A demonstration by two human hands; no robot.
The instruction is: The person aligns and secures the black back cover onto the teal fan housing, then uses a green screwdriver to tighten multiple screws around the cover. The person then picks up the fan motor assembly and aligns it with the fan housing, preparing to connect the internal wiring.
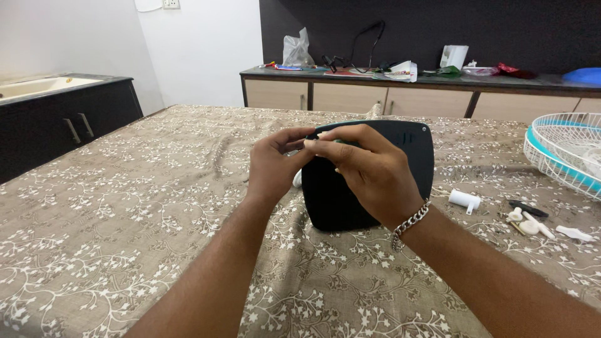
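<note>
- We are pinching a small part, too hidden to identify, with left hand [273,164] and right hand [370,172] fingers closed, mid-frame.
- Both are hovering over a dark panel [400,156] on the tabletop [125,219].

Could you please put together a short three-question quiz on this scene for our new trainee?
1. True or false: the left hand and the right hand meet at the top edge of the black panel.
2. Which lies nearest the white cylinder? A) the fan grille B) the small white parts C) the plastic bag
3. Fill in: the right wrist wears a metal chain ____.

Key: 1 true. 2 B. 3 bracelet.
</note>
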